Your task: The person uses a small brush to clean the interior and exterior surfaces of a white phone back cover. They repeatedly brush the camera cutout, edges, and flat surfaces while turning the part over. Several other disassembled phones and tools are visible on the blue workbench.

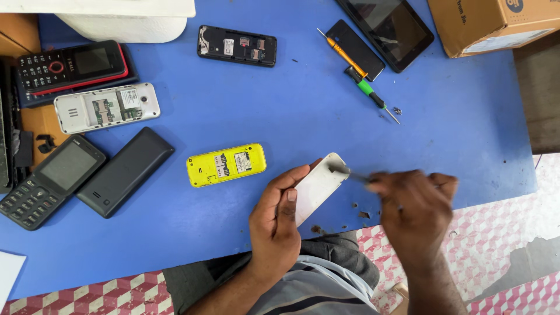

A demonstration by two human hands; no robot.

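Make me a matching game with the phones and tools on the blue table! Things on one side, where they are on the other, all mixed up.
Things:
1. yellow phone
2. white phone cover
3. green-handled screwdriver
4. cardboard box

Places:
A. top right corner of the table
B. held in the left hand
C. lying back-open in the middle of the table, left of the hands
D. beside the orange-handled screwdriver, near a black tablet

Pairs: 1-C, 2-B, 3-D, 4-A

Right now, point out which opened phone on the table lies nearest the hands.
The yellow phone, back cover off, lies just left of the left hand. The white opened phone and black one lie farther away.
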